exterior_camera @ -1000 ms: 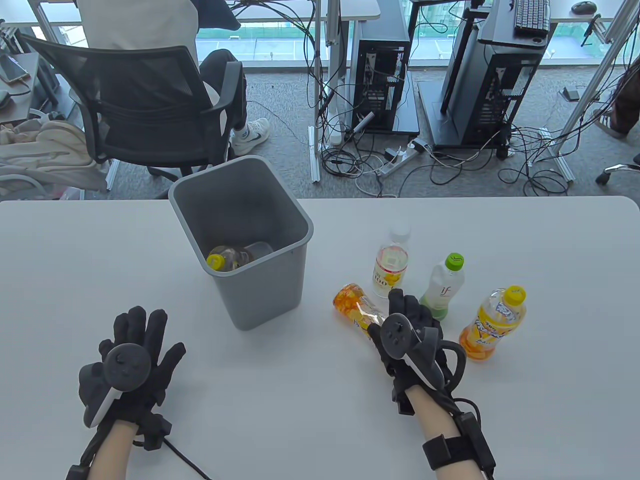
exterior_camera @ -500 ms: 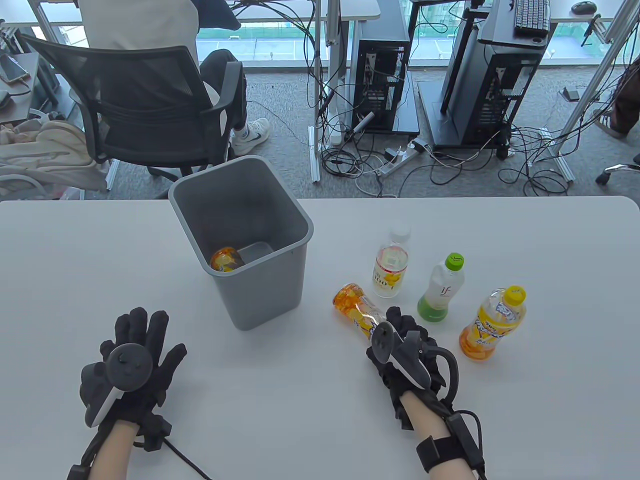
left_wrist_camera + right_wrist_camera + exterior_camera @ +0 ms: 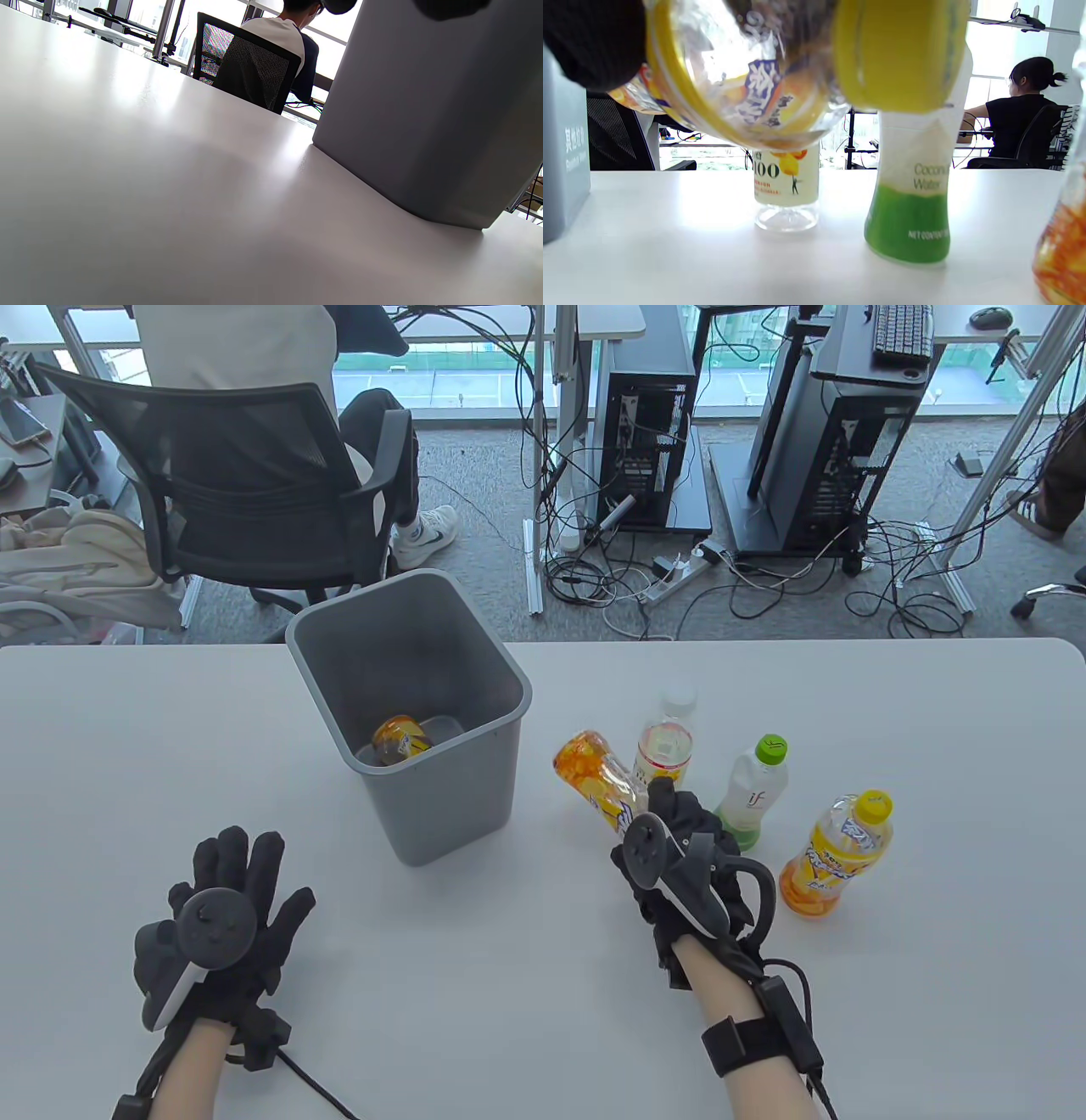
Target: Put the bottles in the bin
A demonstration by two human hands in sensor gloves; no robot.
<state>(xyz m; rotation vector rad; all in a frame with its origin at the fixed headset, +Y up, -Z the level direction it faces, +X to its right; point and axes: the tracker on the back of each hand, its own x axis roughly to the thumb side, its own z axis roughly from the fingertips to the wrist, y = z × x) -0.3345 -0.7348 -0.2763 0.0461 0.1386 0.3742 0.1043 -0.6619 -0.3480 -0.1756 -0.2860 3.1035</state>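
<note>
My right hand (image 3: pixel 679 848) grips an orange-labelled bottle (image 3: pixel 594 776) near its yellow cap and holds it lifted off the table, base pointing up-left; it fills the top of the right wrist view (image 3: pixel 746 84). The grey bin (image 3: pixel 424 712) stands left of it with a bottle (image 3: pixel 400 740) lying inside. Three bottles stand on the table: a clear white-capped one (image 3: pixel 663 742), a green coconut water one (image 3: pixel 751 793) and a yellow-capped orange one (image 3: pixel 836 853). My left hand (image 3: pixel 225 916) rests flat on the table, fingers spread, empty, left of the bin.
The white table's (image 3: pixel 526 984) far edge lies just behind the bin. Beyond it are an office chair (image 3: pixel 237 483) with a seated person, computer towers and cables on the floor. The bin wall (image 3: pixel 424 118) looms close in the left wrist view.
My right hand closed around the lying orange bottle and lifted it off the table, moving up and slightly left. The bottle inside the bin rolled and settled. The left hand stayed still.
</note>
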